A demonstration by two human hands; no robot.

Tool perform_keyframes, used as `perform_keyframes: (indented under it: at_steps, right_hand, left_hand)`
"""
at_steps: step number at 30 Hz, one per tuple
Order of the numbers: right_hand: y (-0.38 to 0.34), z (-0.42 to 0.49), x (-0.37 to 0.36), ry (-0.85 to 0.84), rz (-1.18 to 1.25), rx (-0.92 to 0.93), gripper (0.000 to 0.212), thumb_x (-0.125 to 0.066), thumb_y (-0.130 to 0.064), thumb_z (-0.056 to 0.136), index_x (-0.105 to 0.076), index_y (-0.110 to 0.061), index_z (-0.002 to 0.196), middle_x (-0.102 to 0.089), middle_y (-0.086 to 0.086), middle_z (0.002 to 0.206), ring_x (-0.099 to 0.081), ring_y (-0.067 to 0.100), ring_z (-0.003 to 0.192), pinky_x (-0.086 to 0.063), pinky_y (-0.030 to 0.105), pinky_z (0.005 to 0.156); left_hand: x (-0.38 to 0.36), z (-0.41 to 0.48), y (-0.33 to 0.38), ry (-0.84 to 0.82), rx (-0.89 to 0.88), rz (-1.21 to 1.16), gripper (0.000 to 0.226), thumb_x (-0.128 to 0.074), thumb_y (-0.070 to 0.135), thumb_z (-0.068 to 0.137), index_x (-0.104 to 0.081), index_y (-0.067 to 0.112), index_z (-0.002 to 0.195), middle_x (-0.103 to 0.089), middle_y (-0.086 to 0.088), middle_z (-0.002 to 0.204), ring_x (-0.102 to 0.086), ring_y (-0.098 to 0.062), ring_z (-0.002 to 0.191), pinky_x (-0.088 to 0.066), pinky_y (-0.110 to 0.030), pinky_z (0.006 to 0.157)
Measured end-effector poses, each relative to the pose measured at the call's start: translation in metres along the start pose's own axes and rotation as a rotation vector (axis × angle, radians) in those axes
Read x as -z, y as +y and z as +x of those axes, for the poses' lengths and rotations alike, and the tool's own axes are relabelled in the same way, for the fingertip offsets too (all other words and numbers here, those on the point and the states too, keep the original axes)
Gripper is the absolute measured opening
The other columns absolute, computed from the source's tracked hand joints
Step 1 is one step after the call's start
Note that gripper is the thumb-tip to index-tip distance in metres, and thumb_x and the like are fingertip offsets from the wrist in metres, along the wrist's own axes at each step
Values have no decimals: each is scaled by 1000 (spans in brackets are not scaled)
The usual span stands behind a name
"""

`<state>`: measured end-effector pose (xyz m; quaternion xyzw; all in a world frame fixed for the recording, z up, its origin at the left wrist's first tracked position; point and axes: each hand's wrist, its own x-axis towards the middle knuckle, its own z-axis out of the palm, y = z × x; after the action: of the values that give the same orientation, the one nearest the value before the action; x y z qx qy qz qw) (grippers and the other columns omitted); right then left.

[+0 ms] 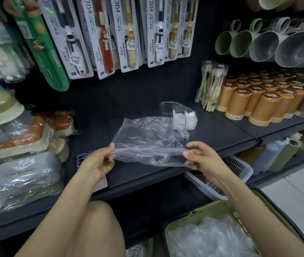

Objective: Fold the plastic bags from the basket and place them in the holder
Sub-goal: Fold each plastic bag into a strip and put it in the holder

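Above the dark shelf (221, 130), left of the green basket (199, 214) of loose bags, a clear plastic bag (147, 140) hangs spread; behind it stands the clear holder (168, 108) with folded bags. The left hand (97, 162) and right hand (201, 156) each pinch a near corner.

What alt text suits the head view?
The left hand and right hand pinch a clear plastic bag above a dark shelf. Behind it sits a clear holder containing folded bags; a green basket of bags lies lower right.

Toothbrush packs (103, 34) hanging across the upper frame read "KIDS", "CONDENSE" and "TOOTHBRUSH"; price stickers are illegible.
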<state>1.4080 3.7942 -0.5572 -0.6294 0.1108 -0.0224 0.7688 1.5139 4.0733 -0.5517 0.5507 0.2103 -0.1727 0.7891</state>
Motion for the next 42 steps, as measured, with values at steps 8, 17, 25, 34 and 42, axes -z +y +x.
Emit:
perform_keyframes:
  at_steps: [8,17,25,34,42]
  right_hand:
    - [-12,1,29,-42,-328,10,50,-70,15,74,-60,-12,114,-49,-2,63,-51,8,55,-42,25,57]
    - [8,-8,28,249,-476,80,31,-69,7,78,-69,-20,93,-60,2,88,-54,14,77,-45,21,68]
    - [18,-14,21,370,77,-38,12,-57,-16,96,-66,-14,103,-59,5,102,-59,18,94,-55,39,84]
    - [25,-15,24,386,20,-282,22,-63,-19,93,-54,-11,112,-63,10,97,-66,29,91,-59,42,73]
    - [30,-12,27,426,115,-133,26,-72,3,81,-60,-1,104,-56,8,76,-44,16,57,-40,20,45]
  left_hand:
    - [6,-2,2,-93,37,-65,21,-59,12,93,-56,10,73,-51,5,61,-38,0,37,-27,-8,33]
    - [5,-3,-6,12,44,-73,20,-59,-2,90,-53,10,74,-56,0,58,-47,-2,35,-33,-13,32]
    - [4,-16,-17,-52,63,132,7,-61,9,93,-61,4,89,-63,-7,75,-58,-14,53,-35,-14,34]
    - [9,-6,-30,37,-107,367,13,-57,8,94,-57,9,81,-46,4,40,-29,-4,28,-18,-8,33]
    - [14,-4,-26,84,-134,212,4,-62,7,91,-59,5,91,-47,0,55,-29,-1,31,-21,-12,30]
